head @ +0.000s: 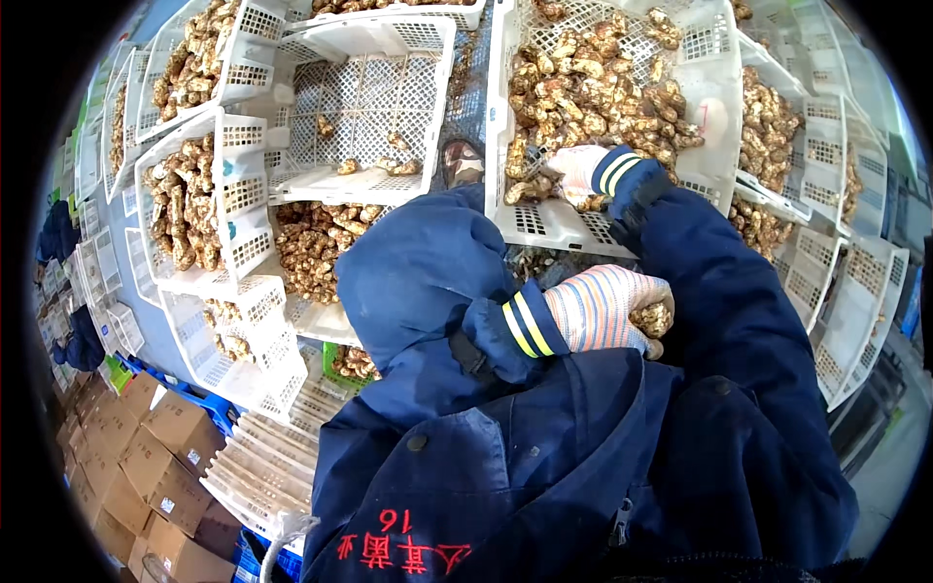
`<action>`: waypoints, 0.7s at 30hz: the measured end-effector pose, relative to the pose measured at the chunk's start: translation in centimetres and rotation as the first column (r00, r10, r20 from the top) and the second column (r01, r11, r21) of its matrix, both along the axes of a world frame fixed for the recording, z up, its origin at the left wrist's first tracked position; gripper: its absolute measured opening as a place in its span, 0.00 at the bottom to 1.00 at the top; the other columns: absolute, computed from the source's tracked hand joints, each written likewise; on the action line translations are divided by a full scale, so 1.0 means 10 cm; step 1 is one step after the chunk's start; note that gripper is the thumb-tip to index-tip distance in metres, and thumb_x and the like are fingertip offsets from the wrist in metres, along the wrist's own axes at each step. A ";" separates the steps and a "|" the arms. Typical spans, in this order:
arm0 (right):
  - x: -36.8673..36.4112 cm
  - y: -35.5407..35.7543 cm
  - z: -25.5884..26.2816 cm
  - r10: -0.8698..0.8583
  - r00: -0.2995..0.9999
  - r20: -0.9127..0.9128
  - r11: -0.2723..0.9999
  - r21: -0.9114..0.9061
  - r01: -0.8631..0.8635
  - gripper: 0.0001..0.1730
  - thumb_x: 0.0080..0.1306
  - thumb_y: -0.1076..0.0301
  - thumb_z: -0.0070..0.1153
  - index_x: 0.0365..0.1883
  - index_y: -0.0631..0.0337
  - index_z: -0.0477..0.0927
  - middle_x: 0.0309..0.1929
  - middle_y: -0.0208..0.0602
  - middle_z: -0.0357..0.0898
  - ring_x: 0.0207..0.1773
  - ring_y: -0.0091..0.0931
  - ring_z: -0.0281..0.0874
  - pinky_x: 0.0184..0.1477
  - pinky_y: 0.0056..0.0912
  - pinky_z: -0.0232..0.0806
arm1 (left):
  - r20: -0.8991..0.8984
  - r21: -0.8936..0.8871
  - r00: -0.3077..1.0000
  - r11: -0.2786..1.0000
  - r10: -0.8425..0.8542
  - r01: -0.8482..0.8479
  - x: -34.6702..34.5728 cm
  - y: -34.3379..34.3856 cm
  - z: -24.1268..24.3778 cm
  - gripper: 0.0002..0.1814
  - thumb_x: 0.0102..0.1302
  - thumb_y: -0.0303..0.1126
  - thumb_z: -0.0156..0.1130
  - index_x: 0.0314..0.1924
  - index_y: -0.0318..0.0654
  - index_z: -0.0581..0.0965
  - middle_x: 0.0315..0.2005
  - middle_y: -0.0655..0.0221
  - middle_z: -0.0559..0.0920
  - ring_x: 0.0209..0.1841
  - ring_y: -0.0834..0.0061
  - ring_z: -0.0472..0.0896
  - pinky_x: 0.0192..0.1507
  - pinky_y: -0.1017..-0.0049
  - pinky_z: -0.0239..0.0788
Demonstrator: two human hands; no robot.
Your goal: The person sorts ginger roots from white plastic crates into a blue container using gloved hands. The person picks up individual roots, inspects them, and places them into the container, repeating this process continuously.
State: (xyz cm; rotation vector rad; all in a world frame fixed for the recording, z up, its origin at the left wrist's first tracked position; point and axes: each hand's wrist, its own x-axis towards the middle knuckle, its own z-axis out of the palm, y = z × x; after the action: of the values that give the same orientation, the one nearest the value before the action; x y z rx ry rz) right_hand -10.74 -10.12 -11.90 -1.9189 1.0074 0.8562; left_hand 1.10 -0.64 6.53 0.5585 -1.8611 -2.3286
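My left hand (609,310), in a striped knit glove, is closed around a brown-and-cream mushroom (651,319) in front of my lap. My right hand (579,173), gloved too, reaches into the near left part of a white plastic crate (711,95). It touches the matsutake-like mushrooms (583,95) there. Its fingertips are partly hidden, so whether they grip one is unclear. Mushrooms are heaped over much of the crate's lattice floor, with a few lying apart near the far end. Left of it stands another white crate (357,102) with several mushrooms near its front edge.
More white crates of mushrooms (186,204) flank me on the left, and others (769,131) on the right. Below the left ones are a green basket (337,368) and stacked white crates (255,466). Cardboard boxes (164,466) are piled at lower left. Another person (79,341) is partly visible at far left.
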 end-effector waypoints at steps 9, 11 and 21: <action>-0.23 0.16 0.13 -0.048 0.995 0.088 0.986 -0.153 0.062 0.17 0.55 0.62 0.53 0.42 0.58 0.76 0.39 0.45 0.75 0.44 0.41 0.75 0.45 0.42 0.69 | 0.009 0.015 1.000 1.000 0.004 -0.005 0.01 0.00 0.02 0.18 0.51 0.39 0.68 0.40 0.39 0.76 0.31 0.65 0.80 0.36 0.71 0.78 0.41 0.72 0.68; -0.29 0.22 0.04 0.046 0.992 0.115 0.974 -0.227 -0.019 0.16 0.54 0.62 0.54 0.40 0.58 0.77 0.39 0.46 0.75 0.42 0.41 0.75 0.44 0.41 0.69 | 0.014 0.039 1.000 0.999 -0.008 0.008 0.00 -0.02 0.04 0.18 0.52 0.39 0.68 0.40 0.39 0.76 0.31 0.65 0.80 0.36 0.71 0.78 0.41 0.73 0.68; -0.80 -0.05 1.10 -0.585 0.681 0.439 0.767 0.026 0.642 0.23 0.61 0.55 0.53 0.44 0.67 0.76 0.32 0.46 0.81 0.37 0.34 0.81 0.31 0.35 0.72 | 0.068 0.043 0.381 0.378 0.922 -0.925 0.15 -0.13 -0.22 0.12 0.59 0.28 0.62 0.42 0.36 0.75 0.33 0.68 0.78 0.35 0.80 0.75 0.40 0.79 0.70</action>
State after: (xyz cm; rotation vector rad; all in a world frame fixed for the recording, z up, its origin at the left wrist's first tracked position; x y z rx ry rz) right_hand -18.78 -10.67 -0.94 -1.5827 1.3327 -0.0317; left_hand 2.62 -1.94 4.29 1.2536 -0.9348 -1.5439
